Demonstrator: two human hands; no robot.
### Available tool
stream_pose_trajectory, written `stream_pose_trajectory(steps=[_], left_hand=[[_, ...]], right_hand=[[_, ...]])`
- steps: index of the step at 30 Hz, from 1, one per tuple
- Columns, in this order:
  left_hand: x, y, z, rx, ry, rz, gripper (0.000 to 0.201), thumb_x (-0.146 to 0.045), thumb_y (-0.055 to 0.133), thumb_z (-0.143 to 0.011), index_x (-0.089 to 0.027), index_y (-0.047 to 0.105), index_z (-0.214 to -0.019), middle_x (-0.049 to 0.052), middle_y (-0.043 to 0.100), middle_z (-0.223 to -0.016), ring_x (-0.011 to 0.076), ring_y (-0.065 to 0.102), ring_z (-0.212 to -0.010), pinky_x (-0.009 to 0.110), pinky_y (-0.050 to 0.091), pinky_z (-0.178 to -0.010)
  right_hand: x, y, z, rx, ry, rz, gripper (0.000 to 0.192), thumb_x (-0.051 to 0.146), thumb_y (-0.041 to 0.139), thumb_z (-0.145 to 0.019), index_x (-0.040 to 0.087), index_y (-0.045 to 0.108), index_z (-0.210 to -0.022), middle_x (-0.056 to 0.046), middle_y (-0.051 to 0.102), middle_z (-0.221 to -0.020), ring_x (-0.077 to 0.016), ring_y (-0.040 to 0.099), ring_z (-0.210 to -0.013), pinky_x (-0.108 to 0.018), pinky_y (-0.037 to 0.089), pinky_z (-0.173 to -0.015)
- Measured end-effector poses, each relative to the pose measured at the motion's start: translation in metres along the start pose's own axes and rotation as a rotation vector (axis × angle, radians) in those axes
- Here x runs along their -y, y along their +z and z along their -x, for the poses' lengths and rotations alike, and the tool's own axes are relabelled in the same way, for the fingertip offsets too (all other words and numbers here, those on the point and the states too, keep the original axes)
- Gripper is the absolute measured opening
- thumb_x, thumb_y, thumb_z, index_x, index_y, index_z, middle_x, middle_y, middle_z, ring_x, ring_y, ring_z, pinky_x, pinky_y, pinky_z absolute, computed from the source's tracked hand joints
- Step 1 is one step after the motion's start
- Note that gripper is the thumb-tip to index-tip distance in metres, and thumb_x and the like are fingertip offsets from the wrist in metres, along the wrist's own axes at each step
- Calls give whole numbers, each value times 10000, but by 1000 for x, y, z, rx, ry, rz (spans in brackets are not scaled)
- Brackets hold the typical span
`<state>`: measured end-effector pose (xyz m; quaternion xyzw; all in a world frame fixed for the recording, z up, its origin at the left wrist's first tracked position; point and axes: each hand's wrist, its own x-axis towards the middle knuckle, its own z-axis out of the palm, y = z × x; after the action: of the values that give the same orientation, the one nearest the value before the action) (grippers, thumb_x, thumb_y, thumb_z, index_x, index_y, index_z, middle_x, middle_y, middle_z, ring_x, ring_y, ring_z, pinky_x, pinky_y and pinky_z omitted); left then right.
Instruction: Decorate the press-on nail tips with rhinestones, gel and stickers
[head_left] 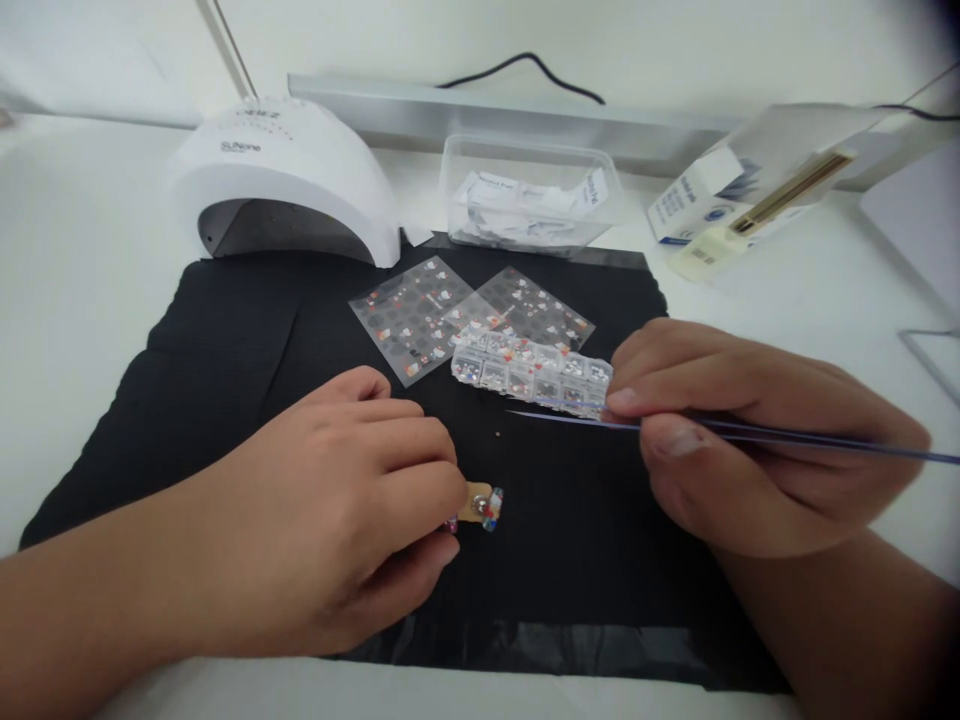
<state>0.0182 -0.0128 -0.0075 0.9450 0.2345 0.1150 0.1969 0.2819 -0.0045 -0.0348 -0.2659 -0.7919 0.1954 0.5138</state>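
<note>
head view: the left hand (341, 500) rests knuckles-up on the black mat (202, 370), just left of the mat's middle toward its near edge, fingers curled narrow and pinching a small tan nail tip (478, 503) that sticks out past the fingertips to the right; coloured stones sit along its free end. the right hand (739, 440) lies over the mat's right edge, closed on a thin blue pick (585, 419) between thumb and forefinger. the pick's long axis runs almost level, right to left, its fine end pointing left and stopping above and right of the nail tip, well short of it. a tiny loose bead (499, 434) lies on the mat between the pick's end and the nail tip. the right hand's wrist is low, and its knuckles touch or nearly touch the clear rhinestone box (529, 370) behind it. beyond lie two sticker sheets (420, 315), a white nail lamp (281, 180) at the mat's far left corner, and a clear tub (529, 190) past the far edge.
</note>
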Motion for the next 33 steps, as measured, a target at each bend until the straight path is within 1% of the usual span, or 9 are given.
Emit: stream_pose_trajectory(steps=[5, 9, 11, 14, 16, 18, 22, 27, 33], left_hand=[[1, 1, -1, 7, -6, -7, 111, -261, 553, -948, -214, 653, -941, -15, 667, -834, 156, 579, -722, 388, 360, -723], [1, 0, 1, -12, -28, 15, 37, -241, 585, -916, -220, 616, -912, -23, 659, -851, 150, 571, -729, 377, 359, -729], [1, -2, 2, -26, -41, 20, 30, -234, 607, -885, -215, 586, -874, -24, 650, -850, 150, 565, -725, 374, 358, -728], [1, -8, 3, -20, -62, 13, 104, -240, 640, -822, -202, 544, -832, -13, 638, -860, 158, 555, -724, 374, 355, -720], [3, -13, 3, -13, -67, 12, 145, -240, 655, -780, -198, 532, -843, -1, 635, -880, 172, 559, -746, 372, 357, -717], [6, -16, 4, -10, -67, 12, 191, -238, 659, -752, -199, 534, -892, 11, 639, -917, 189, 575, -783, 372, 364, -725], [14, -17, 6, -3, -77, 11, 243, -255, 649, -755, -211, 540, -967, 18, 644, -963, 203, 594, -815, 376, 369, -745], [17, -15, 6, 19, -113, -22, 217, -264, 639, -765, -213, 553, -958, 9, 637, -932, 195, 589, -782, 371, 352, -733], [21, -19, 4, 46, -130, -45, 201, -252, 650, -745, -202, 564, -920, -6, 613, -857, 180, 564, -737, 354, 340, -708]], right_hand=[[-1, 1, 1, -3, 8, -11, 185, 17, 602, -770, 139, 690, -878, -42, 629, -740, -154, 581, -643, -328, 436, -542], [4, 0, -1, -10, 39, -43, 196, 15, 611, -755, 147, 695, -873, -45, 641, -745, -152, 577, -646, -329, 436, -546], [7, -1, -5, 78, 85, -69, 170, 25, 606, -775, 148, 683, -863, -42, 642, -739, -141, 577, -655, -319, 454, -564], [11, 1, -10, 293, 123, -121, 103, 74, 591, -832, 150, 659, -830, -38, 646, -695, -134, 571, -657, -305, 471, -599], [10, 4, -12, 374, 107, -156, 76, 108, 592, -857, 153, 652, -841, -42, 670, -712, -139, 579, -675, -316, 486, -646], [7, 6, -12, 407, 116, -134, 64, 143, 586, -880, 162, 644, -859, -31, 672, -724, -140, 573, -693, -320, 484, -677], [1, 8, -11, 410, 93, -108, 75, 165, 568, -908, 174, 631, -868, -11, 652, -711, -132, 562, -685, -304, 472, -672], [0, 8, -9, 412, 105, -124, 89, 142, 566, -902, 172, 635, -856, -9, 655, -704, -128, 569, -685, -299, 480, -681], [-1, 9, -9, 404, 113, -145, 76, 128, 575, -889, 163, 639, -866, -13, 649, -710, -128, 562, -693, -291, 475, -663]])
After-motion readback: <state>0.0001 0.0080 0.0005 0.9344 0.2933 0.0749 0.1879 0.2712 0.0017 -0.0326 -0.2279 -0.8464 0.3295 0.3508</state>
